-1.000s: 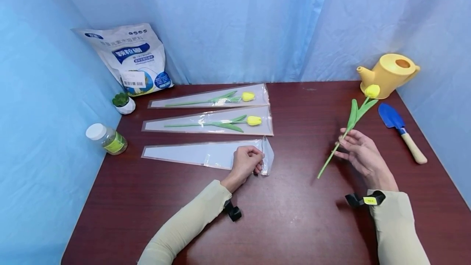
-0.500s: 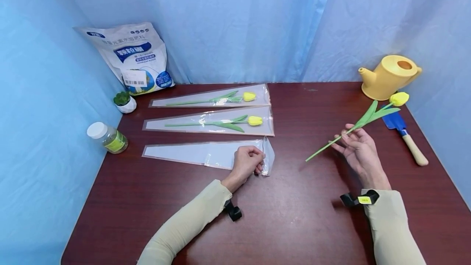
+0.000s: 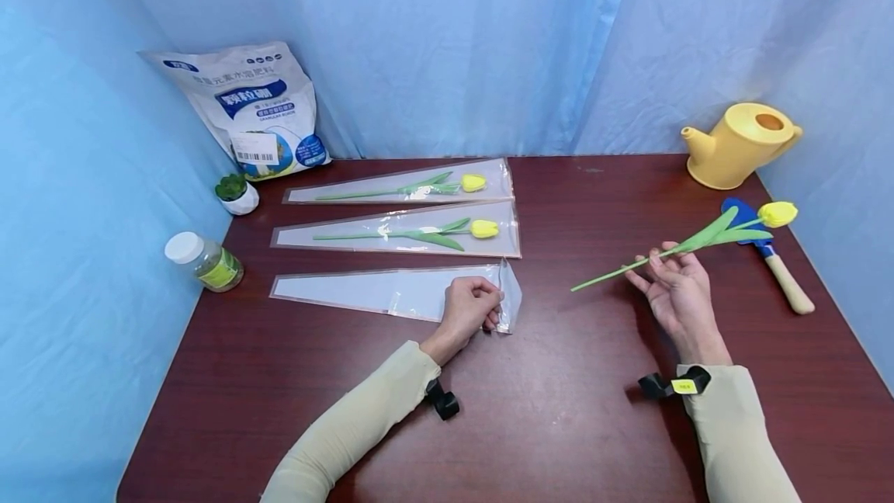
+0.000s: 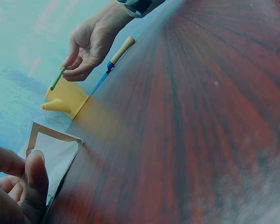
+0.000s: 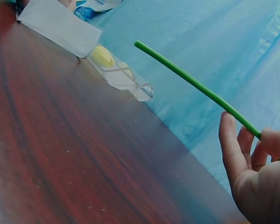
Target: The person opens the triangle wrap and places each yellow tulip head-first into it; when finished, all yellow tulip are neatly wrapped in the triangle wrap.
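Observation:
My left hand pinches the wide mouth end of a clear-fronted flower sleeve, whose lip is lifted off the table. In the left wrist view the thumb and fingers hold the raised edge of that sleeve. On the right, my right hand pinches the stem of a yellow artificial tulip above the table. Its bare stem end points left toward the sleeve, and its bloom points right, over the trowel. The right wrist view shows the green stem between thumb and fingers.
Two filled sleeves, each with a yellow tulip, lie behind. A white fertilizer bag, potted succulent and lidded jar stand left. A yellow watering can and blue trowel sit right. Blue curtains surround the table.
My right hand has turned the tulip from steep to nearly level, its stem end swinging left and up and its bloom right and down. The left hand holds the sleeve's mouth as before.

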`<state>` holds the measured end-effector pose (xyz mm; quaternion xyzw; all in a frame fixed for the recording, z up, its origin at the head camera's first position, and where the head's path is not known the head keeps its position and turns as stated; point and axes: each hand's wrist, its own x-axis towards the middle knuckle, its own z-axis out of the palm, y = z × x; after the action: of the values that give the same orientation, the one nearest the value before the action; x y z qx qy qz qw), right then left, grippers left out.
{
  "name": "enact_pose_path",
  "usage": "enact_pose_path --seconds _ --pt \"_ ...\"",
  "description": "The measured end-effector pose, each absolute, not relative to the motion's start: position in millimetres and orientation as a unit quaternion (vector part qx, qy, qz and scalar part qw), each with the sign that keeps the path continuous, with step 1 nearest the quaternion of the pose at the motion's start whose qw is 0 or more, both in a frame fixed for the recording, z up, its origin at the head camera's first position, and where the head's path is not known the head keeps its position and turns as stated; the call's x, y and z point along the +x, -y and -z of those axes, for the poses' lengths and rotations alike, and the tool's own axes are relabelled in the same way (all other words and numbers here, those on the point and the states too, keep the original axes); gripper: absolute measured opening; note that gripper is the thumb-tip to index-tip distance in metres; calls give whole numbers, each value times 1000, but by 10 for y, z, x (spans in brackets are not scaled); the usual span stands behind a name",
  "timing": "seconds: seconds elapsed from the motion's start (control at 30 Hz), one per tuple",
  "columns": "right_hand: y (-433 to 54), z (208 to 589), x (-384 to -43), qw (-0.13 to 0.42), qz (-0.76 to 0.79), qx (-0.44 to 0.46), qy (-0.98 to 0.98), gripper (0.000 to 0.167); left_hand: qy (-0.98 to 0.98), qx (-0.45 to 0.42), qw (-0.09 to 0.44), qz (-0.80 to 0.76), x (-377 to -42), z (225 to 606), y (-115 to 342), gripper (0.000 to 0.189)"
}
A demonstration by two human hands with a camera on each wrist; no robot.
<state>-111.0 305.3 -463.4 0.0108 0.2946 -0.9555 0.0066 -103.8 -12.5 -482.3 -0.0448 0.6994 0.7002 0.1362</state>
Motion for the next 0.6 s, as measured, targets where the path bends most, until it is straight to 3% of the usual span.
enact_pose_path --seconds 0.6 --pt "-2944 4639 -983 -33 964 57 -259 23 -701 -45 140 -698 -1032 4817 125 12"
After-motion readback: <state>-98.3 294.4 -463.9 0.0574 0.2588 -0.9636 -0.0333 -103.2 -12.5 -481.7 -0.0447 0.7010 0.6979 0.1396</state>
